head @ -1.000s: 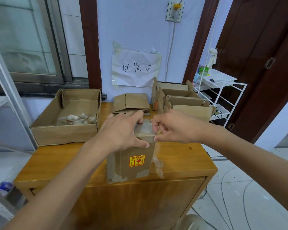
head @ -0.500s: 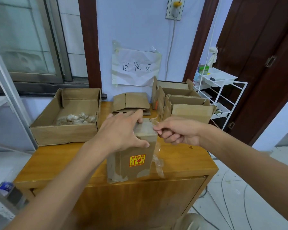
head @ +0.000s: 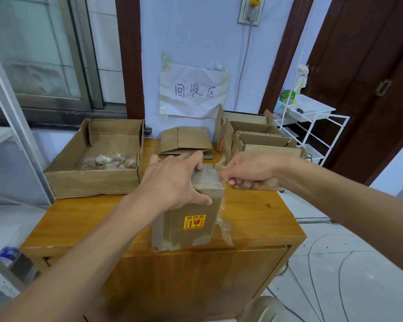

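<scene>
A small upright cardboard box (head: 191, 219) with a yellow and red fragile sticker stands at the front edge of the wooden cabinet top (head: 84, 219). My left hand (head: 172, 182) grips the box's top, thumb on the front face and fingers over the back edge. My right hand (head: 249, 173) is beside the box's top right corner and pinches a strip of clear packing tape (head: 223, 219) that hangs loose down the box's right side.
A large open carton (head: 63, 182) holding crumpled tape wads sits at the back left. A flattened box (head: 184, 140) lies at the back middle, several open boxes (head: 256, 135) at the back right. A white wire rack (head: 312, 126) stands to the right of the cabinet.
My right hand has pulled away from the box's top toward the right, drawing the clear tape off with it. My left hand has kept its hold on the box.
</scene>
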`<state>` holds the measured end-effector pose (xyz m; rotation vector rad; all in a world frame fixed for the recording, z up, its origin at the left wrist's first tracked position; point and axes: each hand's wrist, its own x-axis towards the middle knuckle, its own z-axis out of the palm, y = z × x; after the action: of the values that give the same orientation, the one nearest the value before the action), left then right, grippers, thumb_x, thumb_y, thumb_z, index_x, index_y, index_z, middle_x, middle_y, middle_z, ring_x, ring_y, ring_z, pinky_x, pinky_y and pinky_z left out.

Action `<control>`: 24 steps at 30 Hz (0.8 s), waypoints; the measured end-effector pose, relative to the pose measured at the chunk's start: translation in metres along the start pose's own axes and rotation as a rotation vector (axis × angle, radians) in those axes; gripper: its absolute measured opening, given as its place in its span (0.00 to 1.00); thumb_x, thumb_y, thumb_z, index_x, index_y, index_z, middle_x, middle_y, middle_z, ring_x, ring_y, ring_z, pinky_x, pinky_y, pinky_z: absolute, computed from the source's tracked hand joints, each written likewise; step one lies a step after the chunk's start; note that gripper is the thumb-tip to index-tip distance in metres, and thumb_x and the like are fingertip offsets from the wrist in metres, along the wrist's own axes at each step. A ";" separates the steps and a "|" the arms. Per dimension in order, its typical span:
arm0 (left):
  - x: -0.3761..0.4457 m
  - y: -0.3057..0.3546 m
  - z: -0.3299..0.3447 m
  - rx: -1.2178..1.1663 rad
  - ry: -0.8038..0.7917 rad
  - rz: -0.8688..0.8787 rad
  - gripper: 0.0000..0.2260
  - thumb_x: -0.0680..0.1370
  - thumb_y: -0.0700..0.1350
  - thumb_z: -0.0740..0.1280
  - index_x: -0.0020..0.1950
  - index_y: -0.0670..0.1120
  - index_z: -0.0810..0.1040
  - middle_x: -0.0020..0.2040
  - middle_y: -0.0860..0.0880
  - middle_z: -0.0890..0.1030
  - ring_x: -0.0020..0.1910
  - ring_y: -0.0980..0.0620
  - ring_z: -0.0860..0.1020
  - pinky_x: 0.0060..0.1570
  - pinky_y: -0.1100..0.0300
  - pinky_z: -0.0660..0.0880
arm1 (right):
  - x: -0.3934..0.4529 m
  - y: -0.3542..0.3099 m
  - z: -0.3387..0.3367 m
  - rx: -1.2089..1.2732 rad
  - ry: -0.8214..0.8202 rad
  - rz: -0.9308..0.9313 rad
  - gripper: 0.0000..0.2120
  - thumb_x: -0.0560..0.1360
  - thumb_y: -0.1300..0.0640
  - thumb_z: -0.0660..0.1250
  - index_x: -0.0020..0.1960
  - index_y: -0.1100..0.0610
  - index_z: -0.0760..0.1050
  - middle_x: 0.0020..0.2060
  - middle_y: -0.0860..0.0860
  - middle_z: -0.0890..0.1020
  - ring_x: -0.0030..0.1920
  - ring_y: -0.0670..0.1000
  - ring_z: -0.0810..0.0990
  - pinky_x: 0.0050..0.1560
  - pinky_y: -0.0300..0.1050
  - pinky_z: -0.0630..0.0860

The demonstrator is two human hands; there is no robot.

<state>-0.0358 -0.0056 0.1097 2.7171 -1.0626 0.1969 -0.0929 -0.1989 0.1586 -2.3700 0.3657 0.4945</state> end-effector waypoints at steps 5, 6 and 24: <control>0.001 0.004 0.000 0.010 -0.002 -0.007 0.30 0.63 0.76 0.71 0.53 0.61 0.62 0.55 0.60 0.77 0.53 0.51 0.76 0.56 0.48 0.64 | 0.006 0.007 -0.003 0.226 -0.187 0.113 0.19 0.79 0.63 0.62 0.32 0.52 0.64 0.25 0.46 0.61 0.21 0.43 0.56 0.19 0.34 0.51; 0.002 0.006 0.001 0.015 0.003 0.001 0.31 0.63 0.77 0.71 0.52 0.61 0.62 0.54 0.60 0.77 0.52 0.51 0.76 0.56 0.48 0.63 | 0.006 0.006 -0.006 0.193 -0.205 0.122 0.19 0.79 0.63 0.62 0.31 0.52 0.65 0.25 0.46 0.62 0.22 0.43 0.56 0.20 0.34 0.50; 0.008 0.005 -0.001 0.022 -0.047 0.040 0.30 0.65 0.76 0.70 0.53 0.60 0.62 0.54 0.58 0.77 0.52 0.48 0.75 0.59 0.46 0.65 | -0.022 0.019 0.014 -0.411 0.350 -0.564 0.16 0.78 0.45 0.73 0.64 0.46 0.76 0.28 0.44 0.74 0.29 0.43 0.73 0.33 0.42 0.67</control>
<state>-0.0328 -0.0143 0.1127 2.7344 -1.1354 0.1535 -0.1235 -0.2006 0.1475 -2.8027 -0.2879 -0.1279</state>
